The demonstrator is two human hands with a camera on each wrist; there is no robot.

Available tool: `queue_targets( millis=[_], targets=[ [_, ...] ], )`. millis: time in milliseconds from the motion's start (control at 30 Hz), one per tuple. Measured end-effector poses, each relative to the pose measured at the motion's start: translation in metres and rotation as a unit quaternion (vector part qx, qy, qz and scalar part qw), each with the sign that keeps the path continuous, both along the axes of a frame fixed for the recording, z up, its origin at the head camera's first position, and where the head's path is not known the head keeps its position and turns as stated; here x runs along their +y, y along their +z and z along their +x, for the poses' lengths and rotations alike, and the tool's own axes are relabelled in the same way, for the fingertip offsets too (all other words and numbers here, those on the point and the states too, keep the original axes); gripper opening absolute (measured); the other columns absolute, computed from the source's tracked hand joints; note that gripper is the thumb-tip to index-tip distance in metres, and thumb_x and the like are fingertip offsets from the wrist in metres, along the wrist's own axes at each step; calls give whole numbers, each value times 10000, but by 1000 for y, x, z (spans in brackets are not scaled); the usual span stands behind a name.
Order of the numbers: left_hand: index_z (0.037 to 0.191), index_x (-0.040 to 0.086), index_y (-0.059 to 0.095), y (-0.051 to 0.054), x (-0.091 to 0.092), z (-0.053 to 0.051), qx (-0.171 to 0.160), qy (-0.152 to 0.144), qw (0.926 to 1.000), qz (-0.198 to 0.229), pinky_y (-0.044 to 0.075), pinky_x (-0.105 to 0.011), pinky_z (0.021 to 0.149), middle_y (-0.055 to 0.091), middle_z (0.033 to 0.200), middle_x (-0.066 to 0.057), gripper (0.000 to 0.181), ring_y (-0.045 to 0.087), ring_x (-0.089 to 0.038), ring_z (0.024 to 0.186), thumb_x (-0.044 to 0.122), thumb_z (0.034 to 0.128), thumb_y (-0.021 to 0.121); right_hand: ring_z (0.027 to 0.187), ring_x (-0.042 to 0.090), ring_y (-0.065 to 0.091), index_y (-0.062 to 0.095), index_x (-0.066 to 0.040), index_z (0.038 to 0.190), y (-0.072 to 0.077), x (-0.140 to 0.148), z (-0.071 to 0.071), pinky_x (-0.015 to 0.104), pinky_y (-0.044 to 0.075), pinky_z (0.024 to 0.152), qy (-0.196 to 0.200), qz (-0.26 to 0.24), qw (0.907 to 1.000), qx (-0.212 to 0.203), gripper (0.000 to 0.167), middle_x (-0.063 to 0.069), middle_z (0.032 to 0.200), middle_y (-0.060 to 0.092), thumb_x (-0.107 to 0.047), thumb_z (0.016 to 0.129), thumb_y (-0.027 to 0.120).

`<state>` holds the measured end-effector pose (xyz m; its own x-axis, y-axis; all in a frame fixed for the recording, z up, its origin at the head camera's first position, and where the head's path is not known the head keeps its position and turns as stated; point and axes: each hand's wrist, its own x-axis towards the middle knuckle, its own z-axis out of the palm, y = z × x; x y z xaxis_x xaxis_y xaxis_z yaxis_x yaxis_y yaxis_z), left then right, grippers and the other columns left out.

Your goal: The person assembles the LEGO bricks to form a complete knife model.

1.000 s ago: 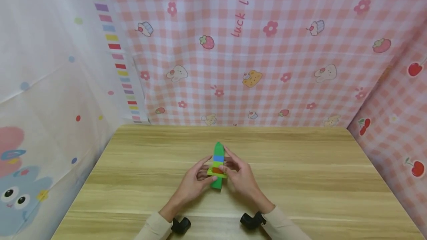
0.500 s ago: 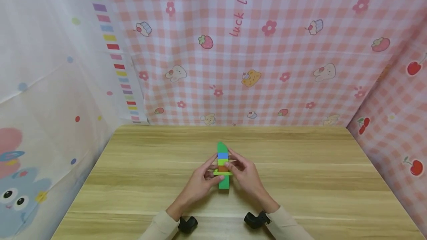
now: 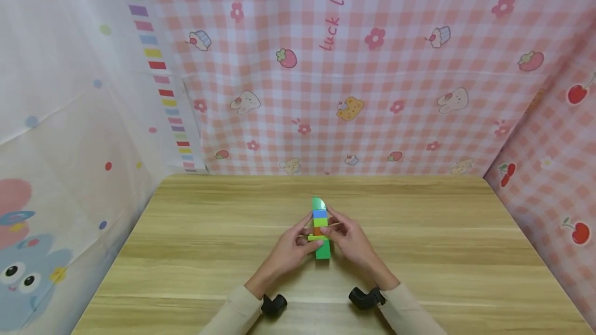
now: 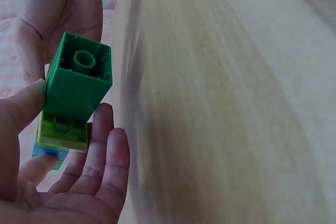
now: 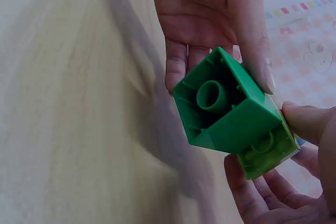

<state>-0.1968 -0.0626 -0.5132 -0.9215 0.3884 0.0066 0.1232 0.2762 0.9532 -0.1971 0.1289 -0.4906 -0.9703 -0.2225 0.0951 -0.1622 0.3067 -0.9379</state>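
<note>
Both hands hold one stack of toy building bricks above the wooden table. It has a rounded green top brick, then blue, lime and orange layers. A wider lime plate juts out over a green bottom brick. My left hand grips the stack from the left, its thumb on the lower part. From the right, my right hand pinches it with the thumb on the orange layer. The wrist views show the hollow underside of the bottom brick, with a round tube inside. Some fingertips are hidden behind the stack.
The wooden table extends around the hands. A pink checked cloth hangs behind it, with patterned cloths at both sides. Black wrist devices sit at both cuffs.
Both hands have shifted to the right with the brick stack, which has turned slightly. The hold on it looks much the same.
</note>
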Motion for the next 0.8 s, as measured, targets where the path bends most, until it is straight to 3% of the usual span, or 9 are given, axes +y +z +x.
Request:
queue_targets(
  millis=[167,367,467,700,800],
  targets=[
    [1556,285,283,-2,5,-4,-57,9,9998,-187,530,-292,771,659,1251,-126,736,641,-157,880,319,941,687,940,254,624,386,18,1481,15,2,5,229,509,790,195,-28,9998,-29,578,228,1107,640,-11,953,619],
    [1555,274,293,-2,10,-6,-1,52,9990,-447,502,-282,735,660,1211,-102,731,595,-138,853,326,941,687,896,221,612,408,33,1464,16,4,5,221,494,739,39,-26,9999,-143,562,237,1093,647,-18,950,627],
    [1553,267,303,-2,11,-7,-1,61,9989,-473,478,-274,709,651,1146,-73,730,561,-133,835,325,937,692,873,208,599,420,35,1457,10,5,2,220,479,706,-32,-76,9998,-199,557,234,1088,642,-29,948,636],
    [1552,279,307,-3,11,-8,-11,134,9976,-677,454,-275,682,636,1066,-23,722,536,-125,804,358,939,682,844,166,581,461,-6,1449,-24,7,-15,226,470,692,-248,-3,9997,-72,555,190,1070,661,-68,938,668],
    [1552,273,309,-4,12,-10,17,128,9968,-787,448,-268,662,621,1034,-7,719,528,-113,778,370,942,676,833,147,580,480,-26,1442,-30,9,-18,231,475,704,-275,64,9996,12,545,160,1062,674,-90,937,675]
  ],
)
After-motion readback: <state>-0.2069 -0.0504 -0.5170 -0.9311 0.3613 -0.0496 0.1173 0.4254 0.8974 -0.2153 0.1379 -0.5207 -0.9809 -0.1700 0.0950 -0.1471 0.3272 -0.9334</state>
